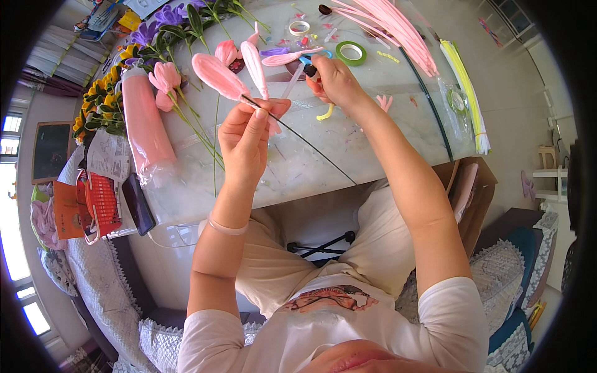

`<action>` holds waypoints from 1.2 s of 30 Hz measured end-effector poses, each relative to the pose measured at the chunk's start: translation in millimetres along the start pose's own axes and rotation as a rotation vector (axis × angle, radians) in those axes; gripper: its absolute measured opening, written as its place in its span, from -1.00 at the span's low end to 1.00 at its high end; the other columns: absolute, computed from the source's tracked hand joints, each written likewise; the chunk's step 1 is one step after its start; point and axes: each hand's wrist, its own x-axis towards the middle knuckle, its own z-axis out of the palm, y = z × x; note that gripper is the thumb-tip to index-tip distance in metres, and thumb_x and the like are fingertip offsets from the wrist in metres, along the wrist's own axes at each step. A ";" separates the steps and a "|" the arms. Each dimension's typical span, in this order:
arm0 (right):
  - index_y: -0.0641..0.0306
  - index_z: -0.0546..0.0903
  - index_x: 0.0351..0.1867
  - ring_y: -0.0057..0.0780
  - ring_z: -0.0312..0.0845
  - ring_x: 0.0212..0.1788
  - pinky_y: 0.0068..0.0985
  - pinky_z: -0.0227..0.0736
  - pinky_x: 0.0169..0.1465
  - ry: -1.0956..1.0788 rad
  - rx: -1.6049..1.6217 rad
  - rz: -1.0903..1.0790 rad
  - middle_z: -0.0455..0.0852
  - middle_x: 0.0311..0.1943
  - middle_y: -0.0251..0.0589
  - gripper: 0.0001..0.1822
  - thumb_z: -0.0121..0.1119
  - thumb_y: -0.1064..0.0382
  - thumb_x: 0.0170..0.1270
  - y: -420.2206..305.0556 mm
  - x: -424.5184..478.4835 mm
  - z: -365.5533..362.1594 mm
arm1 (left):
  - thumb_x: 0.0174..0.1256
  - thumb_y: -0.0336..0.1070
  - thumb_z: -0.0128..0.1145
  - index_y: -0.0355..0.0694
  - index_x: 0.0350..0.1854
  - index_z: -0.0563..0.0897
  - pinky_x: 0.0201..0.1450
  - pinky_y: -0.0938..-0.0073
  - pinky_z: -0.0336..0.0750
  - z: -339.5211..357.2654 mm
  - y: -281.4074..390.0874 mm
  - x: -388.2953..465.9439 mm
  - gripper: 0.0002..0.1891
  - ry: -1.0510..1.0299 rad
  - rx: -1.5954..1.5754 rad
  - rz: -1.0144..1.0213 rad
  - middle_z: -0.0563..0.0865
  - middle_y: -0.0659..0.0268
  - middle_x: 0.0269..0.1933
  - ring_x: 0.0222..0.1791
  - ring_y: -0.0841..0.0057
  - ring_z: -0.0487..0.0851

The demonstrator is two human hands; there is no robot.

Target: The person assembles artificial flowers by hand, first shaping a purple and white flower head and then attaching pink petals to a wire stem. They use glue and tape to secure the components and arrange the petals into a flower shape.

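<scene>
My left hand (247,135) pinches a pink pipe-cleaner petal (219,76) together with a thin dark stem wire (308,143), which slants down to the right. A paler pink petal (253,67) stands up just behind the same fingers; whether they hold it too is unclear. To the right, my right hand (333,79) is closed around a small tool with black and orange parts, largely hidden by the fingers. Beside it are light-blue scissor-like handles (305,60); whether they belong to that tool cannot be told. Another pink petal (282,59) lies left of this hand.
Pink pipe cleaners (396,32), green floral tape (350,53) and white tape (299,28) lie at the back. Finished pink flowers (165,77), a wrapped pink bundle (144,121), a phone (138,204) and a red basket (103,203) are at the left. Yellow pipe cleaners (466,93) lie right.
</scene>
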 end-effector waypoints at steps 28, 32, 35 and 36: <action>0.31 0.64 -0.25 -0.57 0.50 -0.16 -0.59 0.37 -0.10 -0.003 -0.330 -0.501 0.64 -0.20 -0.28 -0.64 0.10 0.01 0.29 11.5 -16.7 4.7 | 0.38 -0.42 -0.06 -0.32 -0.22 0.54 0.26 0.03 0.30 2.7 6.9 0.2 -0.88 0.020 0.050 0.036 0.66 0.11 -0.17 -0.01 0.25 0.58; 0.32 0.63 -0.20 -0.49 0.50 -0.02 -0.44 0.33 0.12 -0.272 0.328 -0.223 0.64 -0.07 -0.21 -0.74 0.11 0.15 0.31 -9.1 -34.7 23.3 | 0.36 -0.44 -0.02 -0.36 -0.18 0.55 -0.12 0.51 0.44 3.7 4.9 -1.9 -0.87 0.011 0.045 0.049 0.68 0.07 -0.14 -0.08 0.38 0.62; 0.33 0.63 -0.22 -0.50 0.50 -0.03 -0.45 0.35 0.12 -0.227 0.505 -0.205 0.64 -0.09 -0.16 -0.75 0.14 0.16 0.29 -1.5 -33.4 29.3 | 0.34 -0.43 0.01 -0.36 -0.19 0.57 -0.22 0.58 0.44 7.6 6.0 -1.2 -0.87 -0.005 0.063 0.049 0.69 0.08 -0.14 -0.18 0.50 0.61; 0.31 0.63 -0.21 -0.52 0.51 -0.08 -0.49 0.36 0.05 -0.210 0.513 -0.228 0.64 -0.12 -0.19 -0.75 0.14 0.15 0.29 -2.6 -33.2 30.3 | 0.34 -0.43 0.02 -0.36 -0.20 0.58 -0.24 0.59 0.44 8.2 6.5 -1.5 -0.87 -0.008 0.071 0.046 0.69 0.09 -0.14 -0.22 0.53 0.61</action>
